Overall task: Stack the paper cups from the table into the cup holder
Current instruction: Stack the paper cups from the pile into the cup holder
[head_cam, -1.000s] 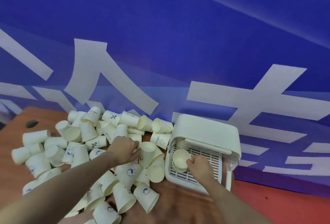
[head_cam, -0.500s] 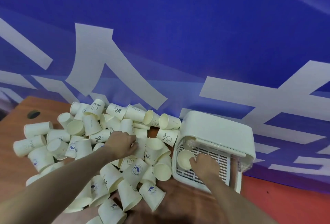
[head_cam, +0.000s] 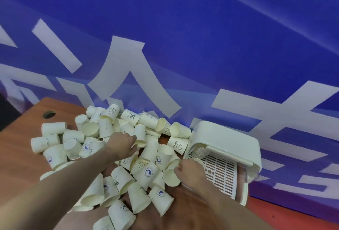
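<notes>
Wooden table (head_cam: 22,149), left hand (head_cam: 122,144) gripping cup (head_cam: 140,135)

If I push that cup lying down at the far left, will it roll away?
Probably. That cup lies on its side on the smooth table, so it should roll, likely curving since it tapers. It looks like thin paper: light, easily squashed.
</notes>
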{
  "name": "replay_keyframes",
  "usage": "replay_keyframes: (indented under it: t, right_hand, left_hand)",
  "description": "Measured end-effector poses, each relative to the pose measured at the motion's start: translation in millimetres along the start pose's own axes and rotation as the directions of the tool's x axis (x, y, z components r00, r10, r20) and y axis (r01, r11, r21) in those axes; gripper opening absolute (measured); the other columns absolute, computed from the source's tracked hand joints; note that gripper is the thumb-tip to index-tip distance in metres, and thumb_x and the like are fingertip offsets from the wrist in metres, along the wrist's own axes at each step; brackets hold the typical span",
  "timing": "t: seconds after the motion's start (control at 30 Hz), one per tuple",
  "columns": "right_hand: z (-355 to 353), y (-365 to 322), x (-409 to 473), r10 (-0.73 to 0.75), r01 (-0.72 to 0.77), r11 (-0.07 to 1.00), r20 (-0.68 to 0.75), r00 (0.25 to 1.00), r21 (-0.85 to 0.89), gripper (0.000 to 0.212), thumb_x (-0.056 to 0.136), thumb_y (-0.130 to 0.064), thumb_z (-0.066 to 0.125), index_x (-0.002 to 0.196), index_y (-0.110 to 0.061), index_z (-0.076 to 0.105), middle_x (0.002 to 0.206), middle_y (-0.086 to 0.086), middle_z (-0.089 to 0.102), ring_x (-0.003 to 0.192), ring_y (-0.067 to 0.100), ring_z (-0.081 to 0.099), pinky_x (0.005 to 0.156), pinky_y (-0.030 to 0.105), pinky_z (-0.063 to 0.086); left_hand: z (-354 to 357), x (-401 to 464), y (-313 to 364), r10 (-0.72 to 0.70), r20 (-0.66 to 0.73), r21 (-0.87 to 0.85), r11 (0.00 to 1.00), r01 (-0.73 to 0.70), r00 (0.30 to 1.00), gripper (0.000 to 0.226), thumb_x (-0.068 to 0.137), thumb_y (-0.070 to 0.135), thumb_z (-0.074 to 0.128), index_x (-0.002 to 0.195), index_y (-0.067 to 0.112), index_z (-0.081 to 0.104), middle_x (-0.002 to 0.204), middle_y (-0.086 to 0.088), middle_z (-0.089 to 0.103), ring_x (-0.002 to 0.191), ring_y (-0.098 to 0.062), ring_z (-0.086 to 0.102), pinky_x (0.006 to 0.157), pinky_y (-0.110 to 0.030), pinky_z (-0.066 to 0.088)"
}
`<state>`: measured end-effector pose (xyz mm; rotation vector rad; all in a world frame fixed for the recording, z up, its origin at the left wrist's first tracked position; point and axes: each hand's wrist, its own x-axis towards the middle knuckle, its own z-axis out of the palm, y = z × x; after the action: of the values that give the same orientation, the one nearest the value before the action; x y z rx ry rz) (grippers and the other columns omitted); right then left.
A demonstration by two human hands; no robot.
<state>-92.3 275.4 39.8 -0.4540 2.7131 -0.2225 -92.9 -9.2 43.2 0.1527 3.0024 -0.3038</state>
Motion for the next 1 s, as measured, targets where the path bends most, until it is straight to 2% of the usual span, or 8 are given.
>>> replay_keyframes:
  t: [0.23,0.37,0.47,0.57,0.63,0.73,0.83,1.0]
  right_hand:
    - [0,-40,21,-0.037,0.037,0.999,-0.062,0.997,-0.002,0.014,0.088,-0.031,0.046,0.084,-0.021,0.053,0.084,-0.001,0.061,0.080,0.024,0.059,0.065,0.031,0.040]
    - [4,-46,35,0.001,-0.001,1.000,-0.106,0.994,0.003,0.024,0.091,-0.032,0.049,0.111,-0.020,0.055,0.102,0.002,0.067,0.094,0.025,0.064,0.071,0.032,0.044]
    - [9,-46,45,0.047,-0.047,0.999,-0.081,0.996,0.004,0.028,0.093,-0.033,0.049,0.117,-0.020,0.053,0.106,0.002,0.067,0.097,0.026,0.064,0.076,0.034,0.048]
    - [18,-43,55,0.072,-0.073,0.997,-0.047,0.996,-0.021,0.017,0.093,-0.030,0.047,0.099,-0.018,0.057,0.096,-0.001,0.062,0.096,0.025,0.064,0.073,0.033,0.046]
    - [22,-41,59,0.077,-0.078,0.997,-0.033,0.996,-0.025,0.013,0.092,-0.029,0.045,0.084,-0.020,0.050,0.084,-0.004,0.054,0.092,0.024,0.063,0.066,0.031,0.042]
    - [24,-40,65,0.069,-0.070,0.997,-0.040,0.997,-0.032,0.014,0.093,-0.031,0.045,0.082,-0.022,0.048,0.086,-0.002,0.058,0.090,0.023,0.062,0.064,0.031,0.039]
    - [25,-39,67,0.053,-0.054,0.998,-0.049,0.997,-0.031,0.017,0.093,-0.033,0.047,0.079,-0.022,0.045,0.086,-0.002,0.059,0.088,0.023,0.062,0.064,0.031,0.041]
    - [26,-35,60,0.042,-0.044,0.999,-0.059,0.997,-0.024,0.026,0.094,-0.034,0.046,0.073,-0.019,0.046,0.073,-0.006,0.050,0.078,0.020,0.060,0.062,0.031,0.042]
  left_hand:
    - [11,-14,-21,-0.038,0.065,0.008,0.999,0.037,0.997,0.036,0.098,0.048,0.037,0.108,0.020,0.056,0.102,-0.001,0.067,0.093,-0.023,0.065,0.073,-0.032,0.046]
    - [21,-5,-28,-0.054,0.139,0.011,0.999,0.053,0.989,0.038,0.099,0.046,0.035,0.111,0.018,0.058,0.107,-0.002,0.065,0.096,-0.022,0.064,0.073,-0.032,0.044]
    - [29,8,-33,-0.049,0.182,-0.024,0.998,0.054,0.982,0.039,0.099,0.046,0.034,0.111,0.017,0.058,0.108,-0.002,0.064,0.097,-0.022,0.063,0.076,-0.032,0.047]
    - [37,23,-34,-0.004,0.212,-0.031,0.999,0.011,0.977,0.042,0.100,0.048,0.033,0.114,0.017,0.056,0.110,-0.002,0.064,0.100,-0.022,0.062,0.072,-0.031,0.041]
    - [41,33,-32,0.043,0.232,-0.027,0.999,-0.038,0.972,0.044,0.100,0.051,0.032,0.114,0.017,0.055,0.109,-0.002,0.063,0.099,-0.021,0.062,0.070,-0.031,0.040]
    - [49,46,-30,0.086,0.245,-0.032,0.996,-0.081,0.966,0.043,0.101,0.049,0.030,0.113,0.018,0.056,0.106,-0.002,0.064,0.095,-0.021,0.063,0.067,-0.031,0.041]
    - [53,54,-29,0.099,0.221,0.010,0.995,-0.104,0.970,0.034,0.102,0.032,0.031,0.108,0.016,0.061,0.101,-0.002,0.065,0.090,-0.022,0.063,0.065,-0.031,0.040]
    - [45,51,-33,0.061,0.185,0.039,0.997,-0.069,0.981,0.031,0.101,0.026,0.033,0.101,0.019,0.063,0.098,-0.001,0.067,0.088,-0.022,0.065,0.063,-0.030,0.036]
